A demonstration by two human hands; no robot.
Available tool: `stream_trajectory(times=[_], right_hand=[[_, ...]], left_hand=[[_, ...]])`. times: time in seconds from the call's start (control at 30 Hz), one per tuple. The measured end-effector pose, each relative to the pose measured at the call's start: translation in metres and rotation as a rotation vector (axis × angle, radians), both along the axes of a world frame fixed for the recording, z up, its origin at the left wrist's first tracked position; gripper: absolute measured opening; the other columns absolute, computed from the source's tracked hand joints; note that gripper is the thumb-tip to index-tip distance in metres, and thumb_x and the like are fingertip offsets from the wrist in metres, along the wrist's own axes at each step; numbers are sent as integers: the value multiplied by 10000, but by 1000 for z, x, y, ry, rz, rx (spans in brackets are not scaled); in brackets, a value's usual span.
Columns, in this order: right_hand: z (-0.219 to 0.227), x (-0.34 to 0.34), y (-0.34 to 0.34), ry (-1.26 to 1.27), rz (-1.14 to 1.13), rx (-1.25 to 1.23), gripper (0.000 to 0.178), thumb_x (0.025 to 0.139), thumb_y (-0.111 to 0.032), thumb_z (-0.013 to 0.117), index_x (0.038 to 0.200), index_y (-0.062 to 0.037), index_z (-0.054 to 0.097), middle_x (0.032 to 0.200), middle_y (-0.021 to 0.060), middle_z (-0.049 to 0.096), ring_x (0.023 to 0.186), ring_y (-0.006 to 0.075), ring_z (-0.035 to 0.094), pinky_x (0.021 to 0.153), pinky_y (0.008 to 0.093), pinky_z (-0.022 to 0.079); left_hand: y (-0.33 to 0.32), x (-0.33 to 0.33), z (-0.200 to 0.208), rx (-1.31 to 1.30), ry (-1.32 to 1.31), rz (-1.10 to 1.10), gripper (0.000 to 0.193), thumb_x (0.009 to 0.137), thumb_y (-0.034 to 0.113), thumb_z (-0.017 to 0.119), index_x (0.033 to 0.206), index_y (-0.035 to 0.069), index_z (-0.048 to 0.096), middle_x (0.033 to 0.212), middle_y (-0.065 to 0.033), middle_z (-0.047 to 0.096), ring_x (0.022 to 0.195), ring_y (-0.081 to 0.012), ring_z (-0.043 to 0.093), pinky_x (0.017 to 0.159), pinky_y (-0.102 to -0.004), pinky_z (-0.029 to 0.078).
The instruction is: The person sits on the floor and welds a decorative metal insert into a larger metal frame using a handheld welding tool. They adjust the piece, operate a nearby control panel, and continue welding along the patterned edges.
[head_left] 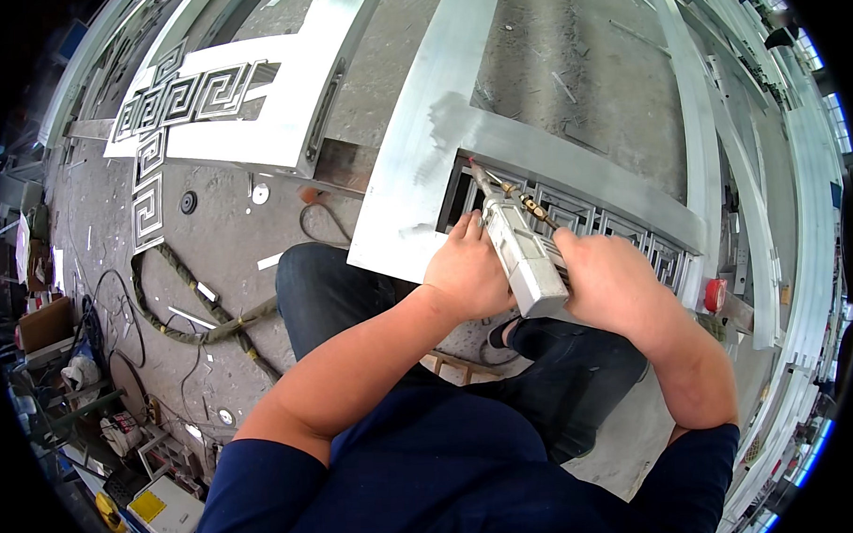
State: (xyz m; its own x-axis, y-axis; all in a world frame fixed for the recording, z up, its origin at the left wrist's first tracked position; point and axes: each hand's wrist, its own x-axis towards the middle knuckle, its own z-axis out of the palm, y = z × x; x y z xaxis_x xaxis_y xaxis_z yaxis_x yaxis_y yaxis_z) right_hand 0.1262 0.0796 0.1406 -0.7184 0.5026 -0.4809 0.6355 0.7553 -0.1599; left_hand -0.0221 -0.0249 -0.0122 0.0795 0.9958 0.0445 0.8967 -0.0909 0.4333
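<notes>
A pale grey, boxy handheld welding gun (528, 263) lies slanted between my hands, its narrow nozzle pointing away from me. The tip is at the inner corner of a rectangular opening in a silvery metal frame (414, 187), where a small red spot shows. A brass-coloured fitting (534, 207) runs along the gun's right side. My right hand (607, 277) is closed round the gun from the right; its grip is hidden. My left hand (471, 270) rests against the gun's left side, fingers bent and held together near the frame edge. A metal fretwork panel (589, 209) sits inside the opening.
At upper left, a white metal frame (289, 93) carries more key-pattern fretwork (148, 187). A sheathed hose (227, 330) and thin cables cross the floor. A red tape roll (715, 295) lies to the right, near long metal bars (805, 206). Tools and boxes crowd lower left.
</notes>
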Motion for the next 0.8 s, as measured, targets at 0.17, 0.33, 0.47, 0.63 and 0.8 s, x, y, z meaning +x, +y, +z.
stream_trajectory(times=[0.17,0.33,0.47,0.63,0.8], right_hand=[[-6,0,3,21,11,11,357,728,-121,759,999,18,572,783,249,695,798,461,705,719,546,569],[-10,-1,4,15,23,20,360,744,-143,752,1004,29,570,795,251,699,801,458,709,721,542,572],[-9,0,5,29,77,62,313,834,-196,725,1020,27,610,808,243,724,790,428,738,714,517,603],[-9,0,5,20,60,59,319,807,-175,730,1016,21,592,807,242,719,796,436,729,722,525,595],[-7,1,5,-5,4,29,346,737,-130,752,999,20,583,812,249,708,805,456,711,737,541,580]], left_hand=[[1,-1,5,-52,12,-13,761,896,526,566,1418,-29,592,1425,-315,583,1370,-507,503,1240,-527,299],[-1,-1,7,-16,10,-4,743,890,513,573,1414,-12,602,1421,-289,598,1355,-487,521,1234,-526,306],[3,-6,19,-50,-38,-65,723,879,507,581,1395,2,619,1399,-276,617,1330,-467,543,1220,-524,324],[1,-3,7,45,1,-39,716,870,518,588,1369,7,641,1377,-276,631,1312,-468,557,1212,-522,333],[1,-3,12,-36,50,-38,750,893,562,565,1387,1,628,1391,-296,615,1337,-487,536,1219,-526,321]])
